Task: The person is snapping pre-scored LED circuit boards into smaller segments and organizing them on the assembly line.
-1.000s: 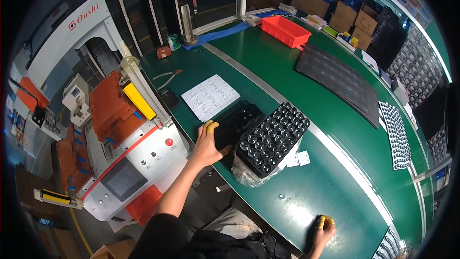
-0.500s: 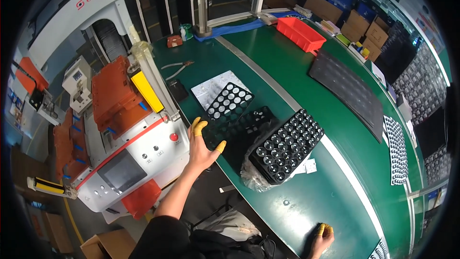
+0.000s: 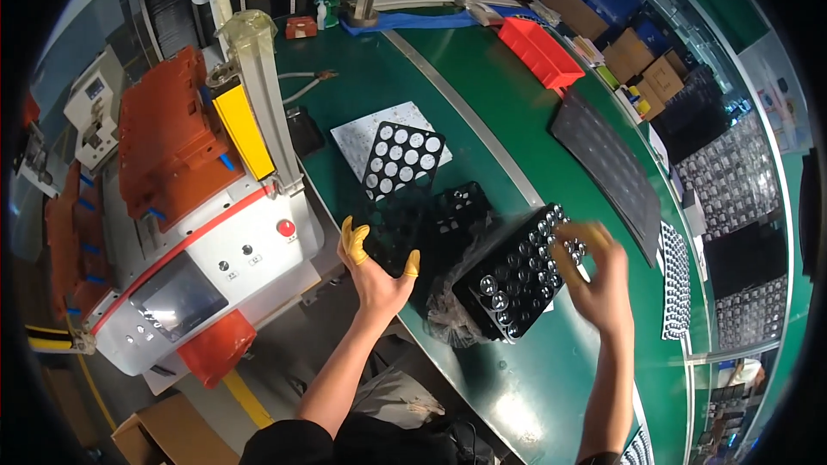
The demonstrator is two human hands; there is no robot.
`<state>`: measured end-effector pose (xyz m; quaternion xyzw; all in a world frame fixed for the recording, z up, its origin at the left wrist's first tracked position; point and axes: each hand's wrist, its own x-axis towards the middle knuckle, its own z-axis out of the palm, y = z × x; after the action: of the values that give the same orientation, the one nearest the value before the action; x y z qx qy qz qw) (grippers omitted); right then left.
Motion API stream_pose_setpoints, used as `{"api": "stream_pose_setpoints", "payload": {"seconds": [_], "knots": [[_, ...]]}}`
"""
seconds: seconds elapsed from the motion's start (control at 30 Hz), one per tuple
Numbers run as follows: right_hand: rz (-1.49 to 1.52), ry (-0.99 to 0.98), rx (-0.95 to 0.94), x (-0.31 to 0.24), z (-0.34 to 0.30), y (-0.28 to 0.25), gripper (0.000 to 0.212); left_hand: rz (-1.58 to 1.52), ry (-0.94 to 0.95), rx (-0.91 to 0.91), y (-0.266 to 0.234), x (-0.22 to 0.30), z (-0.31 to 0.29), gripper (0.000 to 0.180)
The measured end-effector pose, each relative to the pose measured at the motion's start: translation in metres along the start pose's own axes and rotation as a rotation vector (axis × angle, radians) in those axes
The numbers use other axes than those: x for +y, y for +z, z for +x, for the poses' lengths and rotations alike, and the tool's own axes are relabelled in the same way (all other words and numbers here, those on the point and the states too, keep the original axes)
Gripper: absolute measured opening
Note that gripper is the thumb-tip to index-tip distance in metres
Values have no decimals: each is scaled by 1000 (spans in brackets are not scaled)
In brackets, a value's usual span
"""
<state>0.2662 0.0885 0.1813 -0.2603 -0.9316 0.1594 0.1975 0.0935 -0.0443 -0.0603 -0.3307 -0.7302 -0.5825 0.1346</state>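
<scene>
My left hand (image 3: pixel 376 274), with yellow finger cots, grips the near edge of an empty black tray with round holes (image 3: pixel 403 162). The tray is tilted up over a white sheet (image 3: pixel 363 136) on the green bench (image 3: pixel 482 86). Just right of it, a stack of black trays filled with shiny round parts (image 3: pixel 515 282) rests on a clear plastic bag (image 3: pixel 441 317). My right hand (image 3: pixel 596 277), blurred and also wearing yellow cots, is at the right end of that stack with its fingers spread. Whether it touches the stack is unclear.
A white machine with a red button (image 3: pixel 285 227), a slanted screen (image 3: pixel 177 297) and orange parts (image 3: pixel 168 133) stands left of the bench. A red bin (image 3: pixel 541 52) and long black trays (image 3: pixel 607 164) lie farther along, with cardboard boxes (image 3: pixel 650 77) behind.
My left hand went from open at the bench edge to holding the perforated tray, now raised. My right hand came up from the lower edge to the stack of filled trays.
</scene>
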Motion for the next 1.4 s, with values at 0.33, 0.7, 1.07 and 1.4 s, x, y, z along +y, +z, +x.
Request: {"api": "stream_pose_setpoints", "payload": {"seconds": [0.33, 0.7, 1.07, 1.4], "knots": [[-529, 142, -835, 41, 147, 138, 26, 6, -41, -28, 1, 5, 4, 91], [-529, -53, -864, 60, 169, 131, 31, 26, -76, -57, 0, 7, 7, 93], [241, 115, -96, 55, 17, -27, 27, 210, 178, -496, -10, 22, 22, 92], [921, 654, 444, 66, -186, 30, 27, 376, 211, -561, -2, 34, 25, 87]]}}
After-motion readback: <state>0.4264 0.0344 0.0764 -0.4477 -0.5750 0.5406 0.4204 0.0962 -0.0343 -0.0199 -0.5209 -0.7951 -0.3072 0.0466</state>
